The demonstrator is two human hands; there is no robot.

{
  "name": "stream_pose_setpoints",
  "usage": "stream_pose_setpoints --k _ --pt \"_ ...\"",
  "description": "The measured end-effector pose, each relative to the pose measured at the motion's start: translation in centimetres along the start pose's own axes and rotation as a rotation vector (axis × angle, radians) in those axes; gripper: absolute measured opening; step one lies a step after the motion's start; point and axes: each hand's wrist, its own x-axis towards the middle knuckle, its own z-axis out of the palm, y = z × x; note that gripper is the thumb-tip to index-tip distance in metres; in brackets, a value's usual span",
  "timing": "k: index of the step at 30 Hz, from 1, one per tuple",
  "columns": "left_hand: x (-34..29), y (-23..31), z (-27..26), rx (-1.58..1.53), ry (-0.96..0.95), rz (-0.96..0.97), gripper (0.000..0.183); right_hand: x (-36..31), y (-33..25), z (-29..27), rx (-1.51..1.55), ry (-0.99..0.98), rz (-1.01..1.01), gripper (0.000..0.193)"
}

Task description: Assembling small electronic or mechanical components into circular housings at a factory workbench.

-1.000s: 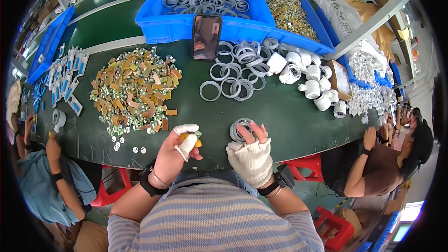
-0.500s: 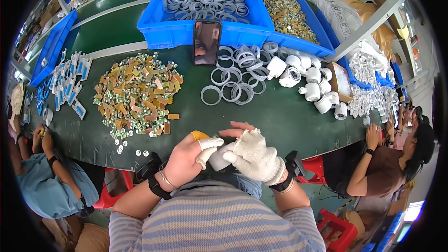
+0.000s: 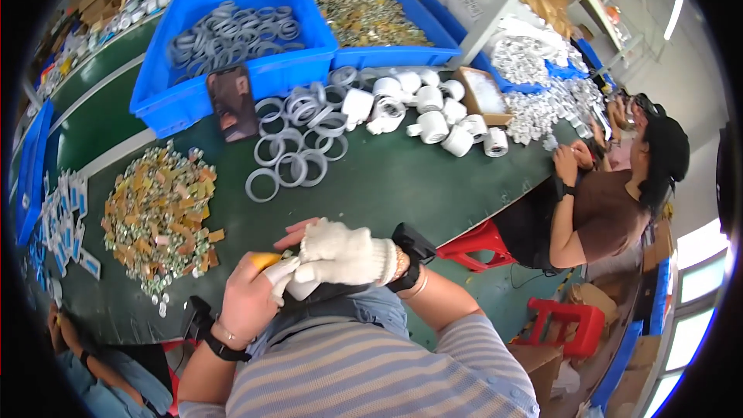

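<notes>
White cotton covers the right hand [image 3: 344,254], which is closed over a small white piece [image 3: 298,288] held against the bare left hand [image 3: 249,298]. The two hands are pressed together at the near edge of the green table [image 3: 402,186], just over the lap, and the left fingers pinch a yellow bit [image 3: 265,260] beside the piece. Whether the piece is fully gripped or only cradled I cannot tell; the glove hides most of it.

Worked off the table edge like this, the piece could slip between the hands and fall to the lap or floor, and a knit glove dulls the feel for a small part. The heap of gold scraps [image 3: 159,213] lies near the left elbow, so a sweep of that arm could scatter it.

Two blue bins stand at the far side. The left bin [image 3: 232,39] holds grey rings, with a dark phone [image 3: 232,102] leaning on its front wall. The right bin [image 3: 387,15] holds brassy small parts. A brown box [image 3: 484,94] beyond the white rolls [image 3: 433,116] looks to hold pale pieces. Loose rings [image 3: 298,143] lie on the table before the bins.
</notes>
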Motion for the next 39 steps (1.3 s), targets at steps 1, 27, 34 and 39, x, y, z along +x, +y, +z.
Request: stream_pose_setpoints --k 1,27,34,39 --pt "-0.3 0.0 0.1 0.005 0.016 0.007 0.033 0.2 -0.5 -0.2 -0.015 -0.004 -0.028 0.062" --pt "-1.7 -0.4 0.1 -0.443 0.134 -0.38 0.016 0.3 -3.0 3.8 -0.074 0.672 -0.178 0.013" --pt "-2.7 -0.8 -0.3 -0.613 0.074 -0.52 0.037 -0.3 -2.1 1.5 0.063 0.412 -0.196 0.009" --pt "-2.6 -0.2 -1.5 -0.524 -0.099 -0.523 0.032 0.1 -3.4 0.6 0.131 0.216 -0.027 0.006"
